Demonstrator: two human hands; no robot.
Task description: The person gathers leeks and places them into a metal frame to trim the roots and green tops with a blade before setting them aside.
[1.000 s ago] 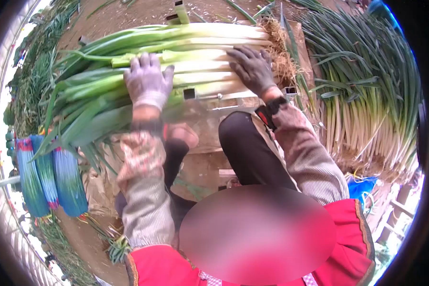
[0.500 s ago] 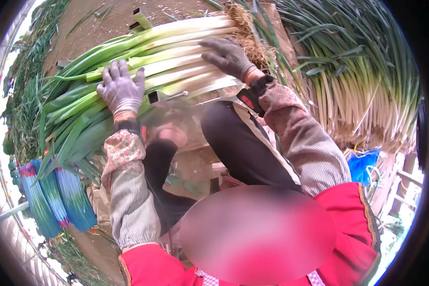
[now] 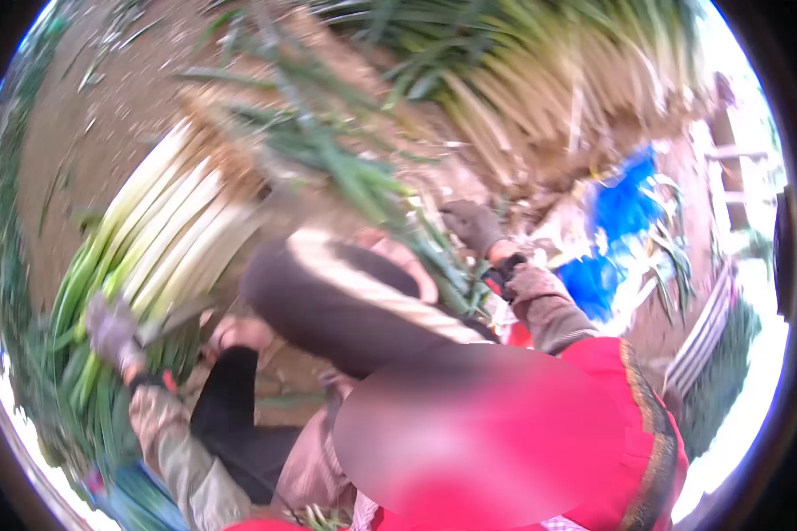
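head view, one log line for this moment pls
left hand: on scallion bundle | right hand: at loose leaves | scallion pile: behind right hand | grip, both hands: unclear, frame blurred

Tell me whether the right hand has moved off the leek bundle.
Yes. The right hand has left the leek bundle and now sits to the right of the knee, among loose green leaves.
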